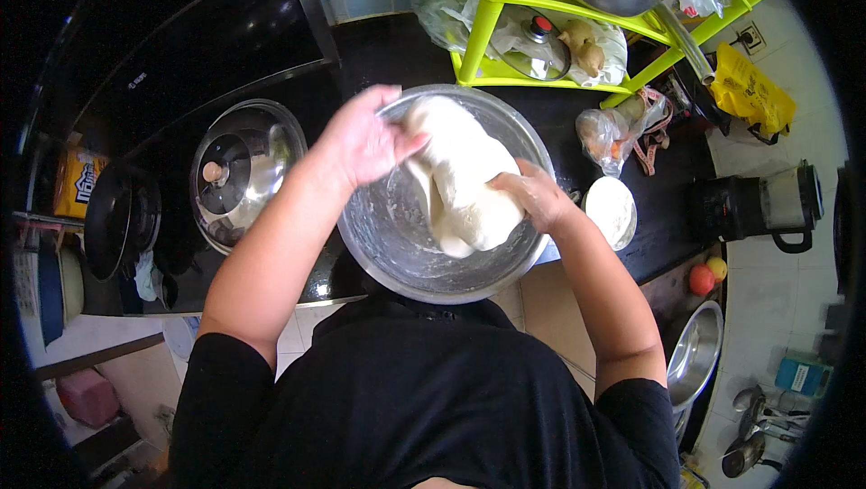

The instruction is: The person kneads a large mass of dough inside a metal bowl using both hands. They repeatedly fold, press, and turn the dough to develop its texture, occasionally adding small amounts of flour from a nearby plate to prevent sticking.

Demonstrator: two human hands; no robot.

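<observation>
A thick, pale lump of dough (pixel 469 173) stretches diagonally across a wide metal bowl (pixel 383 259), with a fold hanging down its left side. My left hand (pixel 365 142) is at the dough's upper left end, its thumb over the dough and its fingers near the bowl's far rim, slightly blurred. On the lower right side, my right hand (pixel 537 198) grips the dough, thumb on top; its other fingers are partly hidden. Floury residue coats the bowl's inside.
Left of the bowl stands a pan with a glass lid (pixel 248 173). A white round container (pixel 610 213) and a plastic bag of produce (pixel 609 139) sit to the right. A green shelf rack (pixel 487 29) rises behind; a black blender (pixel 749 209) stands far right.
</observation>
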